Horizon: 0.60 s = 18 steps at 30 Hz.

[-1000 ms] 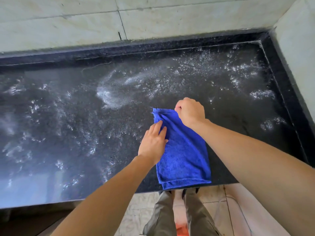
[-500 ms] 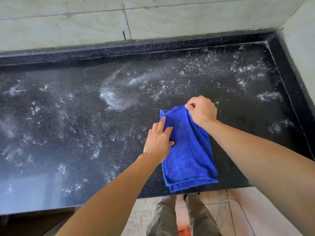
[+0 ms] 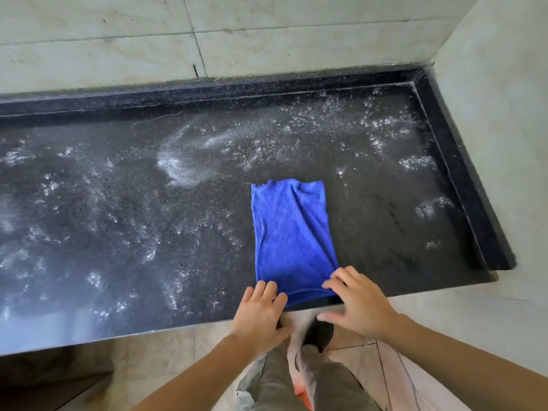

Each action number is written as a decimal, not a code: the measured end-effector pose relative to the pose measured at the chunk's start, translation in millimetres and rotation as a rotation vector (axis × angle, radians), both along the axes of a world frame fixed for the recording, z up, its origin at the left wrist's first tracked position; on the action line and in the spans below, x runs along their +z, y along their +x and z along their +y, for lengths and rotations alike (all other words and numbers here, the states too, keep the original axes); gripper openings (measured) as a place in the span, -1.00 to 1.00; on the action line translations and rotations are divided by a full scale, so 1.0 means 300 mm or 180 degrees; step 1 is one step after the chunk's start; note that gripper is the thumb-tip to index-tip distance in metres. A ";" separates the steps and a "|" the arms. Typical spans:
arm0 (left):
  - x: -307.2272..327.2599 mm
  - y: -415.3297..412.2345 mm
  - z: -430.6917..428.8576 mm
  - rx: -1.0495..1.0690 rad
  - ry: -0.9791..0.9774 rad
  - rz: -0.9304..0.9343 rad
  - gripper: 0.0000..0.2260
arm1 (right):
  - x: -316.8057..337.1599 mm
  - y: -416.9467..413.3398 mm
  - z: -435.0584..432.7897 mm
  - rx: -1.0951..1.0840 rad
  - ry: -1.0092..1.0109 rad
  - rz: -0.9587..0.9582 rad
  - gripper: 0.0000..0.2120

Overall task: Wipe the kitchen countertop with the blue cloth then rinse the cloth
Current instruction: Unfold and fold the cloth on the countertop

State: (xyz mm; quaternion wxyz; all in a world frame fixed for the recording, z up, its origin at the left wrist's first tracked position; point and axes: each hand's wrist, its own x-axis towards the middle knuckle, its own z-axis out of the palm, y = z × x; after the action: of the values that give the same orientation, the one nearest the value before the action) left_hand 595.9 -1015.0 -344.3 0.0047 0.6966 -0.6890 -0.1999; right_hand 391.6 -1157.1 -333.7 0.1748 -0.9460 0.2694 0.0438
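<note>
Two grips work the front edge of the bench (image 3: 118, 232) now. Half a second ago the right grip (image 3: 355, 307) was pinching the far corner of the blue cloth (image 3: 292, 232) and the left grip (image 3: 261, 312) lay flat on its left side. Both have since come back to the near hem.

The left grip rests with straight fingers on the cloth's near left corner, its thumb hanging off below the bench edge. The right grip is spread wide, fingertips pressing the near right corner, thumb pointing toward the left grip. Neither pinches the cloth.

One blue cloth lies on the bench, running lengthwise away from both grips. Its near hem sits under the fingertips at the bench's front edge. It lies flatter and more stretched out than before, with a few creases at the end farthest from the grips.

One dark bench fills the view, dusted with many white smears (image 3: 184, 164), the thickest patch beyond and to the left of the left grip.

Beneath the grips show two trouser legs (image 3: 296, 387), one dark shoe (image 3: 318, 333) and the pale floor (image 3: 166, 351). Two tiled walls (image 3: 118, 40) meet at the corner far beyond the right grip.
</note>
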 end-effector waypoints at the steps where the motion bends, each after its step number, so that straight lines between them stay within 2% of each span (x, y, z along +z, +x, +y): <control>1: -0.010 -0.017 0.027 -0.0014 0.0097 -0.0082 -0.53 | -0.020 -0.035 0.022 0.0132 -0.0022 0.0130 -0.57; 3: -0.014 -0.040 0.055 0.0065 0.0067 -0.0160 -0.49 | -0.052 -0.080 0.054 0.0336 -0.0117 0.0178 -0.73; 5: -0.019 -0.063 0.077 0.0064 -0.0029 -0.0212 -0.52 | -0.074 -0.109 0.068 0.0405 -0.0189 0.0122 -0.85; 8: -0.004 -0.082 0.104 0.0223 -0.0279 -0.0287 -0.89 | -0.058 -0.121 0.066 0.0286 -0.0056 -0.0070 -0.95; 11: 0.024 -0.077 0.101 0.0508 -0.0472 0.0027 -0.83 | 0.004 -0.128 0.051 -0.0031 0.0314 -0.0218 -0.88; 13: 0.068 -0.052 0.074 0.0800 -0.0600 0.0286 -0.83 | 0.062 -0.115 0.012 -0.0296 0.0727 -0.0278 -0.92; 15: 0.113 -0.010 0.010 0.1322 -0.0712 0.0553 -0.83 | 0.124 -0.074 -0.059 -0.0683 0.1253 -0.0389 -0.92; 18: 0.193 0.085 -0.132 0.2034 -0.0622 0.1123 -0.83 | 0.192 0.030 -0.184 -0.1179 0.1654 -0.0575 -0.86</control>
State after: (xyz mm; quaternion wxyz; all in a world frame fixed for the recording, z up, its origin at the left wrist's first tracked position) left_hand 621.3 -1054.7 -286.4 0.2519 0.8275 -0.4414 -0.2386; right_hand 400.6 -1212.1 -276.0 0.4384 -0.8049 0.4000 -0.0056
